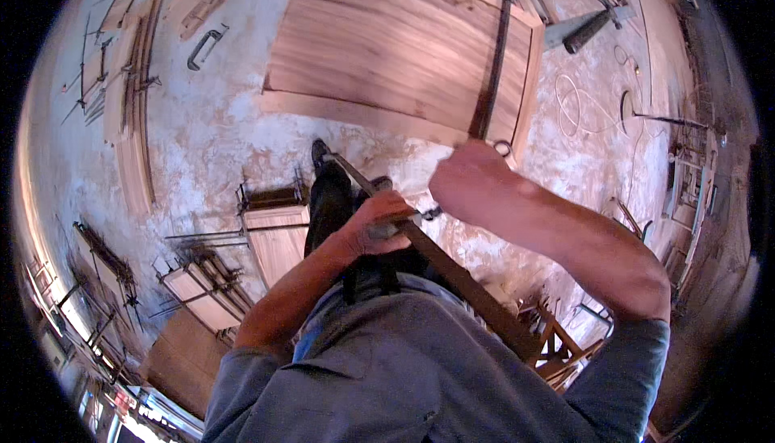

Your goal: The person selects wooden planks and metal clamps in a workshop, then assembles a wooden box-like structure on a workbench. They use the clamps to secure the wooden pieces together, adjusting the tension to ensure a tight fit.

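Bar clamp (464, 282): long, straight and narrow, dull brown along its visible length. Clasped part-way along by the left grip (381, 221). Set aslant, far end toward the left, near end toward the right. Small dark fitting (433, 213) projecting from one side, just beside the right grip (475, 181); contact there not discernible.

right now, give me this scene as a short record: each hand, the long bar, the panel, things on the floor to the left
left hand: wrapped around the long bar
right hand: seen from the back, close to the bar; its grip is unclear
long bar: slants across the front of the body
wooden panel: ahead of the person, a dark bar crossing its right side
floor, left: a C-shaped clamp and, farther left, long wooden strips
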Demonstrator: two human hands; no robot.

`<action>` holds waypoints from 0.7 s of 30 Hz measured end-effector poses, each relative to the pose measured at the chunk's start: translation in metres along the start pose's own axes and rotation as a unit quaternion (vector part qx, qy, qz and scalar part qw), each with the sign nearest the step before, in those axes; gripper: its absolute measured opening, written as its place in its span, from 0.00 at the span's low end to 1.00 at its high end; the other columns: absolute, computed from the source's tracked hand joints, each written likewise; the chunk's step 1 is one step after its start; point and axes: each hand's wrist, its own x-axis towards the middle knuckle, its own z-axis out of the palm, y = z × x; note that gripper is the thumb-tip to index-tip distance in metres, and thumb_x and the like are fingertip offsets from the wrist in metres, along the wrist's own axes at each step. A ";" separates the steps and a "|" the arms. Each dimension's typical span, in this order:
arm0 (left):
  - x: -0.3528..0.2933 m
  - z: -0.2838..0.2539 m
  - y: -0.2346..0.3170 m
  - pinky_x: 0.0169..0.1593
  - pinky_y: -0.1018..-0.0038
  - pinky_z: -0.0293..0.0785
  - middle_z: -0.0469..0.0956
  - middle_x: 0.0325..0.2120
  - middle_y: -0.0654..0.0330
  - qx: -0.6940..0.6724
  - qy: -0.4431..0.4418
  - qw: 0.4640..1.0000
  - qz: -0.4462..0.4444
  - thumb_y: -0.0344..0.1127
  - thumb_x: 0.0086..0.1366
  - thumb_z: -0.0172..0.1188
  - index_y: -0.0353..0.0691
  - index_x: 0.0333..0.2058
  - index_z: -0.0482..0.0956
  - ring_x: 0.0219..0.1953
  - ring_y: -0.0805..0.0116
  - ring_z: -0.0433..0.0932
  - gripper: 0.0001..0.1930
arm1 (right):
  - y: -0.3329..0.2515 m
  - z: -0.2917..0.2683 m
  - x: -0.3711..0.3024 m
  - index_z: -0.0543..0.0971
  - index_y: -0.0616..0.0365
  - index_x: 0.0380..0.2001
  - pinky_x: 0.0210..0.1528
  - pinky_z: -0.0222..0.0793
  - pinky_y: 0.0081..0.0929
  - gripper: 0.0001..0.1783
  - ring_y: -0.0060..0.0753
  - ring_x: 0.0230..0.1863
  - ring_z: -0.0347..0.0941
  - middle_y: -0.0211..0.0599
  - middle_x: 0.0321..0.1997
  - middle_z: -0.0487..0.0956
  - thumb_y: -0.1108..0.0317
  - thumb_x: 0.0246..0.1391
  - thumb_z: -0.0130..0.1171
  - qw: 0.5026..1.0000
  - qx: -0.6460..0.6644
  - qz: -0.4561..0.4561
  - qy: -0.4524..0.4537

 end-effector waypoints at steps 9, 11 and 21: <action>-0.022 0.016 -0.048 0.56 0.62 0.65 0.77 0.38 0.57 -0.033 0.051 0.998 -0.003 0.36 0.44 0.69 0.41 0.46 0.78 0.47 0.55 0.73 0.26 | -0.013 0.031 0.031 0.84 0.53 0.22 0.32 0.73 0.35 0.05 0.37 0.31 0.81 0.38 0.25 0.82 0.68 0.43 0.59 0.999 -0.039 0.004 -0.013; -0.027 0.019 -0.039 0.57 0.62 0.65 0.77 0.40 0.58 -0.084 0.046 0.994 -0.059 0.35 0.44 0.69 0.41 0.45 0.79 0.48 0.55 0.73 0.25 | -0.014 0.039 0.028 0.84 0.53 0.23 0.32 0.73 0.35 0.06 0.38 0.31 0.81 0.38 0.26 0.82 0.68 0.44 0.58 1.000 -0.025 0.007 -0.011; -0.049 0.028 -0.007 0.53 0.63 0.63 0.75 0.34 0.60 -0.097 0.028 0.992 -0.075 0.42 0.44 0.66 0.43 0.36 0.78 0.43 0.57 0.71 0.19 | -0.034 0.068 0.056 0.84 0.52 0.21 0.32 0.72 0.36 0.06 0.39 0.30 0.80 0.36 0.24 0.82 0.68 0.41 0.59 0.996 -0.029 -0.082 -0.011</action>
